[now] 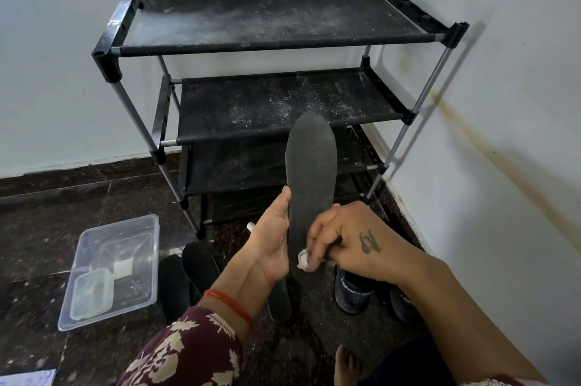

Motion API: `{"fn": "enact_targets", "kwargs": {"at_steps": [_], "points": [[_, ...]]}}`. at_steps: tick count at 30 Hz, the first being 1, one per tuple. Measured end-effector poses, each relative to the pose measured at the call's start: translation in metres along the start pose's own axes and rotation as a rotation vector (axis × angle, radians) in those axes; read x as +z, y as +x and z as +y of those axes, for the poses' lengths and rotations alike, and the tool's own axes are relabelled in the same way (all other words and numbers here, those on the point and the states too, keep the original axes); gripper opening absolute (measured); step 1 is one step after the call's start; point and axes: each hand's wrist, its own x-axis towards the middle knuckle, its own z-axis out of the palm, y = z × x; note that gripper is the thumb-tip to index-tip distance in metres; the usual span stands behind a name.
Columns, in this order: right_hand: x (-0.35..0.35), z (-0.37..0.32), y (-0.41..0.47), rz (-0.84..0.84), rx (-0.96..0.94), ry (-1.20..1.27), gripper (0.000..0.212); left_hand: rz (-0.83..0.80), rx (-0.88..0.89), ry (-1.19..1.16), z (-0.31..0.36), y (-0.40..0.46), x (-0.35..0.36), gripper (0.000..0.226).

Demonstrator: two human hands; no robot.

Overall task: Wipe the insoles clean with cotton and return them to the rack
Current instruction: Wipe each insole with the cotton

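- Dark speckled stone floor meets white walls; a dusty black shoe rack stands in the far corner.
- Left hand grips a black insole upright near the rack; right hand pinches white cotton against its near end.

Your left hand grips a long dark grey foam insole upright before the dusty black fabric-shelved rack. Your right hand pinches a small white cotton wad against its lower end
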Motion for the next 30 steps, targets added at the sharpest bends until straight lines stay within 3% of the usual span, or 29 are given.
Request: {"fn": "enact_targets", "kwargs": {"at_steps": [3, 6, 8, 14, 19, 21, 23, 27, 30], "points": [[-0.003, 0.009, -0.002, 0.071, 0.049, -0.149, 0.036, 0.014, 0.019, 0.046, 0.0, 0.001, -0.001, 0.06], [-0.002, 0.017, 0.0, 0.379, 0.079, -0.168, 0.031, -0.018, 0.031, 0.061, 0.003, -0.001, 0.002, 0.062], [0.002, 0.017, 0.002, 0.485, 0.1, -0.105, 0.022, -0.042, 0.028, 0.042, 0.003, -0.001, 0.004, 0.06], [0.012, 0.007, 0.006, 0.312, 0.105, 0.02, 0.025, -0.047, -0.011, -0.005, 0.002, -0.004, 0.006, 0.05], [0.01, -0.003, 0.003, 0.065, -0.013, 0.12, 0.016, -0.02, -0.038, 0.013, 0.004, -0.003, 0.002, 0.07], [0.006, -0.001, 0.0, 0.01, -0.015, 0.064, 0.024, -0.026, -0.039, 0.019, 0.005, -0.005, 0.003, 0.073], [0.004, 0.006, 0.0, 0.072, 0.009, -0.031, 0.034, -0.024, -0.012, 0.008, 0.006, -0.004, 0.003, 0.069], [0.006, 0.018, 0.003, 0.455, 0.12, -0.137, 0.032, -0.01, 0.072, 0.071, 0.004, -0.003, 0.004, 0.059], [0.008, 0.015, 0.005, 0.498, 0.181, -0.068, 0.021, -0.018, 0.09, 0.079, 0.003, -0.003, 0.005, 0.053]]}}
